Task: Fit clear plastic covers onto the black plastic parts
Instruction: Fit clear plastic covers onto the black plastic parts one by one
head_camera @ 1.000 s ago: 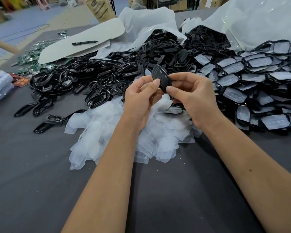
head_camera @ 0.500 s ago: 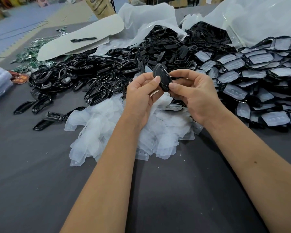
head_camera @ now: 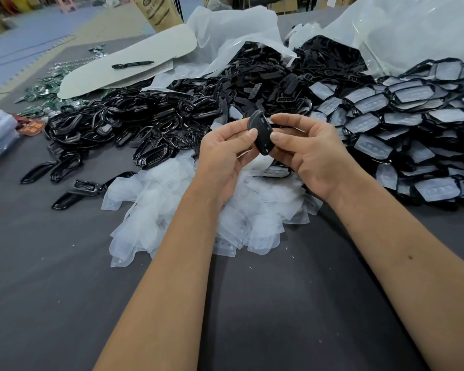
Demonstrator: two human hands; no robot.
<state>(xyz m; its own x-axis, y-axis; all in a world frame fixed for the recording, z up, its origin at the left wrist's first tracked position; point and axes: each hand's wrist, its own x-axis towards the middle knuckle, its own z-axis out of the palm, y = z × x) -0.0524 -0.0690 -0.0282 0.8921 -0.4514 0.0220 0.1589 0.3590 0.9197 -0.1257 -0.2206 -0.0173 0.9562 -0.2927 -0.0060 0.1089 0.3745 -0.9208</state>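
The black part [head_camera: 261, 136] pinched between the left hand [head_camera: 225, 156] and the right hand [head_camera: 311, 153] looks like smooth, satiny plastic. Just below the hands, the heap of clear covers [head_camera: 198, 218] is thin, milky, translucent plastic. Left of the left hand, the pile of black frames [head_camera: 123, 124] is glossy plastic with bright highlights. Right of the right hand, the covered parts [head_camera: 413, 124] show a dull, frosted film. Under the forearms, the table [head_camera: 51, 290] is matt dark grey, possibly cloth.
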